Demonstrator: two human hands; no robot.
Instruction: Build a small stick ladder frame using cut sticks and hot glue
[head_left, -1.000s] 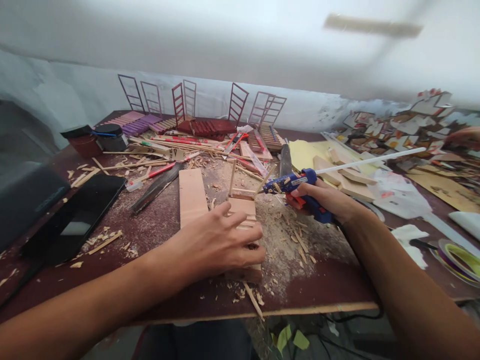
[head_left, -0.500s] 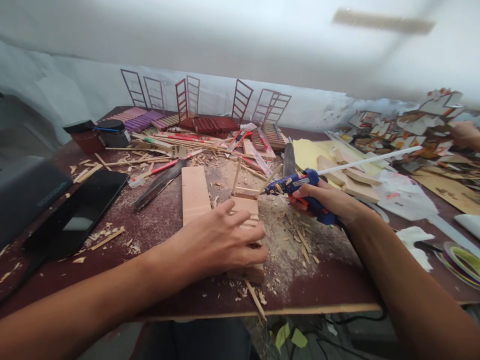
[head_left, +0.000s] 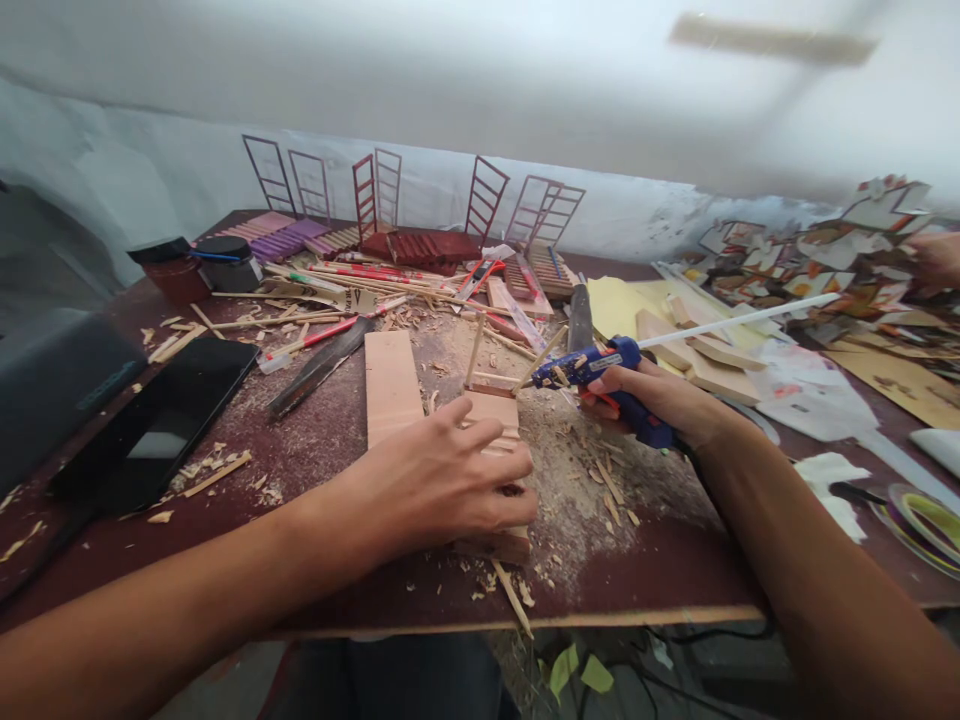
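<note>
My left hand (head_left: 442,485) lies over a small slatted wooden model (head_left: 491,415) in the middle of the table, fingers curled down on its slats. Thin upright sticks (head_left: 475,352) rise from the model's far end. My right hand (head_left: 660,400) grips a blue hot glue gun (head_left: 600,370) with a long white glue stick (head_left: 742,320) poking out behind. The gun's nozzle points left at the upright sticks, almost touching them. A flat wooden plank (head_left: 390,385) lies just left of the model.
Sawdust and stick scraps cover the dark red table (head_left: 315,450). A black tablet (head_left: 157,420) lies left. Painted stick frames (head_left: 390,190) lean on the back wall, with jars (head_left: 217,265) at far left. Cut paper and card (head_left: 810,270) pile at right; another person's hand (head_left: 937,260) shows there.
The glue gun's nozzle has crept slightly left toward the upright sticks. My left hand stays pressed on the model.
</note>
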